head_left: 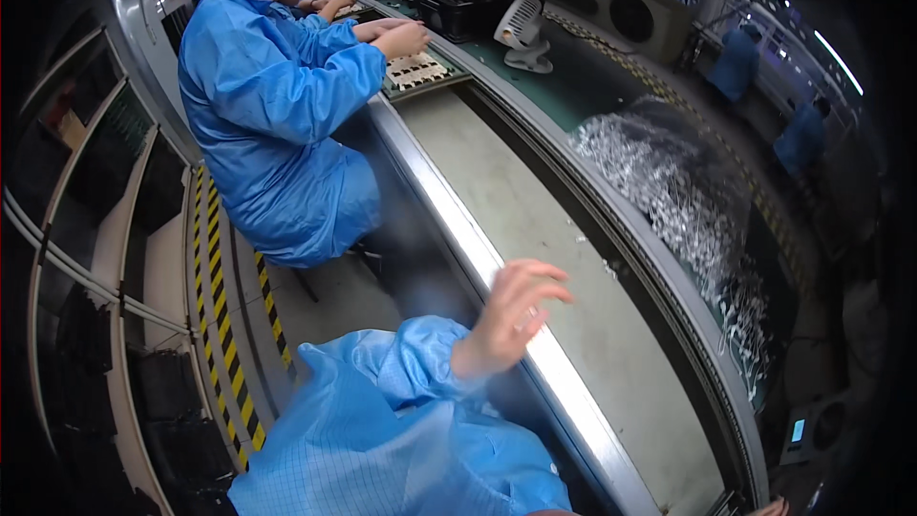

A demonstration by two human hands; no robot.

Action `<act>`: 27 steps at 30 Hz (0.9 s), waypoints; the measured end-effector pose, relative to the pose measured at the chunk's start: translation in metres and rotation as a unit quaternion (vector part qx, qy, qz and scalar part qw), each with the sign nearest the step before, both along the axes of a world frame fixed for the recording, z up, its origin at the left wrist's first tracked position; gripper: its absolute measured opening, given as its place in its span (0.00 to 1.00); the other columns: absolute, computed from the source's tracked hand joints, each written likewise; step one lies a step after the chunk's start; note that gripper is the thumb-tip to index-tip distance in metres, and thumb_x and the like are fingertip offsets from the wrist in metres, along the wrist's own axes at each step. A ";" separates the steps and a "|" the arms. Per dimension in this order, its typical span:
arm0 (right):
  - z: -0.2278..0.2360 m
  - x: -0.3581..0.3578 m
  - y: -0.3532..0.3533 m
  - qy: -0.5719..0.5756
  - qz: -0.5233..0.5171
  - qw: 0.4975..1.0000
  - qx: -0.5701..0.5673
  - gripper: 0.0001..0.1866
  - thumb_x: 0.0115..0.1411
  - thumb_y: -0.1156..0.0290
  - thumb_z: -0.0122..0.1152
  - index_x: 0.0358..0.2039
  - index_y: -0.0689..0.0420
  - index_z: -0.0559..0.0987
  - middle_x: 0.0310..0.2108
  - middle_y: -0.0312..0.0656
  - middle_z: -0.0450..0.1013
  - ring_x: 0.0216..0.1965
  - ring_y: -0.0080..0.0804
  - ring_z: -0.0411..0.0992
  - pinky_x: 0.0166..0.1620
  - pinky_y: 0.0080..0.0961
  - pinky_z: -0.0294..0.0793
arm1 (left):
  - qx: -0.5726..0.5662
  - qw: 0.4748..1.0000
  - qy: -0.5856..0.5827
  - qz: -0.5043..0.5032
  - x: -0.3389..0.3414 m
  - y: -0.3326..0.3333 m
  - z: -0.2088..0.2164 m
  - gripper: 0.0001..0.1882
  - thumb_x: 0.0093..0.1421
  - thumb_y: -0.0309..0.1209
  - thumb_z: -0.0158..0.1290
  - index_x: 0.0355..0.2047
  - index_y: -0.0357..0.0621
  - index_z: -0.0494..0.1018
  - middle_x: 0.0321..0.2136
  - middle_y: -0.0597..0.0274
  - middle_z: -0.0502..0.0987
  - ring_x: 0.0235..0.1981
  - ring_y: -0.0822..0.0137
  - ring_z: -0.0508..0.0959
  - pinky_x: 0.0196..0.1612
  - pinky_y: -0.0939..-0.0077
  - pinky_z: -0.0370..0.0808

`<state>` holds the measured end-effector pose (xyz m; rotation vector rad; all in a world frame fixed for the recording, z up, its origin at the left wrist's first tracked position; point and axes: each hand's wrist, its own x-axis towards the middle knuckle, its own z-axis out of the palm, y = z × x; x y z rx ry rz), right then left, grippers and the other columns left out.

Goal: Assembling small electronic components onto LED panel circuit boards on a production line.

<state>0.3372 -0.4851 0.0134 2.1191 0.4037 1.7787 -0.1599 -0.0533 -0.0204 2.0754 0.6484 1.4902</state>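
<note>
My left hand [511, 315] is raised over the near metal rail of the long work line, its fingers apart and loosely bent. Nothing shows in its grasp, and a small pale glint sits on one finger. Below it runs the pale grey-green conveyor surface [535, 220]. At the bottom right edge, only a sliver of what seems to be my right hand [772, 508] is in the picture, by the end of the line. Its fingers are mostly cut off, so whatever it may hold is hidden.
A co-worker in blue [277, 105] works over a board tray [417, 73] farther up the line. Beyond the far rail lie a heap of white small parts [669, 191], a white fan [522, 33] and a black crate [463, 10]. Shelving [119, 315] stands left.
</note>
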 end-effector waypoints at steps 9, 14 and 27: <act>0.001 -0.150 0.289 0.306 0.467 0.827 0.065 0.33 0.66 0.63 0.49 0.70 0.57 0.57 0.69 0.47 0.59 0.65 0.46 0.60 0.64 0.42 0.53 | 0.292 0.925 0.051 -0.237 0.129 0.124 0.059 0.10 0.52 0.33 0.57 0.36 0.51 0.76 0.39 0.63 0.73 0.45 0.58 0.70 0.49 0.58 0.64; -0.008 -0.230 0.332 0.343 0.488 0.802 -0.029 0.35 0.67 0.67 0.51 0.70 0.59 0.53 0.70 0.52 0.52 0.71 0.52 0.50 0.70 0.55 0.40 | 0.408 0.878 0.090 -0.235 0.168 0.127 0.011 0.19 0.48 0.33 0.60 0.43 0.52 0.75 0.45 0.59 0.73 0.49 0.55 0.71 0.52 0.53 0.65; -0.017 -0.237 0.325 0.467 0.578 0.668 -0.044 0.42 0.62 0.55 0.59 0.69 0.61 0.54 0.68 0.54 0.55 0.69 0.55 0.54 0.71 0.51 0.47 | 0.388 0.812 -0.009 -0.435 0.131 0.063 0.011 0.20 0.53 0.35 0.57 0.48 0.59 0.71 0.37 0.59 0.71 0.34 0.57 0.73 0.41 0.56 0.67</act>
